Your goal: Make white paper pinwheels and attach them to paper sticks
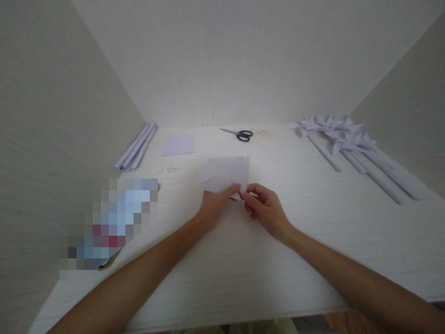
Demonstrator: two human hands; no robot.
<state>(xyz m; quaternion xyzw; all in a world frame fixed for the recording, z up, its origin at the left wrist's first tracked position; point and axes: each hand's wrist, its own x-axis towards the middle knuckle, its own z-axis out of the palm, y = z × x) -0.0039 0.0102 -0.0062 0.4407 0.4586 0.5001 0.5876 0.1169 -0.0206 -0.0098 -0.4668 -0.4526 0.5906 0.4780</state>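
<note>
A squarish sheet of white paper (224,169) is held up above the middle of the table, partly bent. My left hand (217,202) grips it along its near edge, thumb on top and fingers mostly hidden beneath. A short dark line, which looks like a slit, runs beside the left thumb near the sheet's right corner. At that corner my right hand (266,208) is closed, thumb and forefinger pinching the paper's edge, the other fingers curled under.
Behind lie scissors (239,134) with black handles and a flat paper square (178,144). Rolled paper tubes (137,146) are at left, beside small thin pieces (169,169). Several paper pinwheels on tubes (351,139) lie at right. A pixelated object (114,222) is at front left. Walls enclose the table.
</note>
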